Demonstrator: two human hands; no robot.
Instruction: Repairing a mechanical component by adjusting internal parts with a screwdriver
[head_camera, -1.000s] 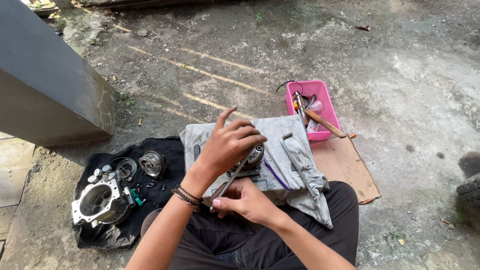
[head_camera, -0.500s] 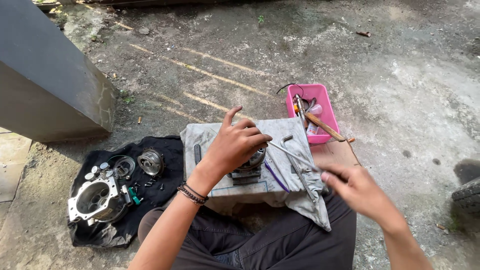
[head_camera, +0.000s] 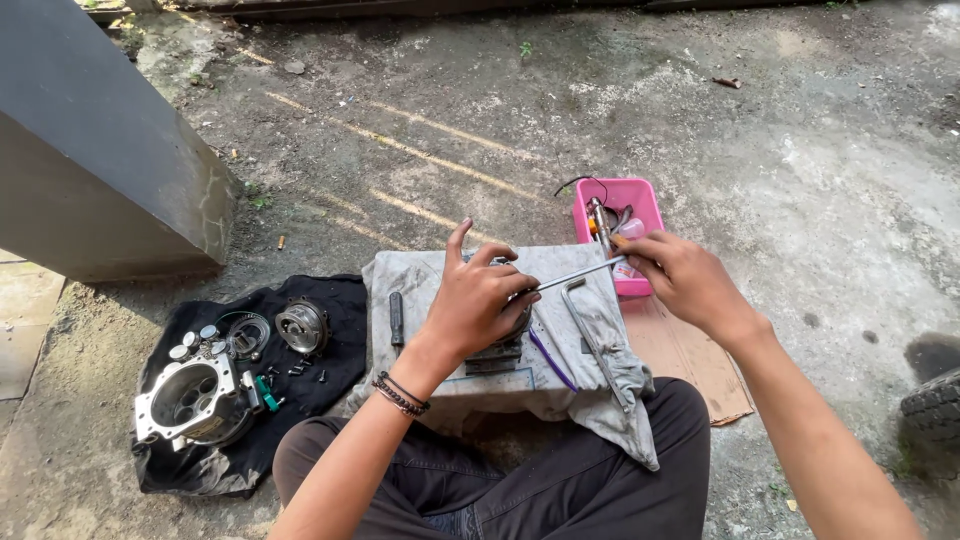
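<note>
Left hand (head_camera: 480, 300) fingers clamped over dark round metal part (head_camera: 515, 325), steadying it on grey cloth-covered block (head_camera: 560, 350); right hand (head_camera: 680, 280) fingers pinch thin steel rod (head_camera: 575, 275) at 2 o'clock, near pink plastic tray (head_camera: 640, 200).

No labels, signs or screens in view. One item resembling packaging: flat brown cardboard sheet (head_camera: 690, 355) on the ground, just right of the cloth-covered block, partly under the pink tray

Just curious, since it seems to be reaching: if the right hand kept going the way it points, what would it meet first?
Probably the pink tray: the right hand already grips a thin metal rod at its edge.
</note>
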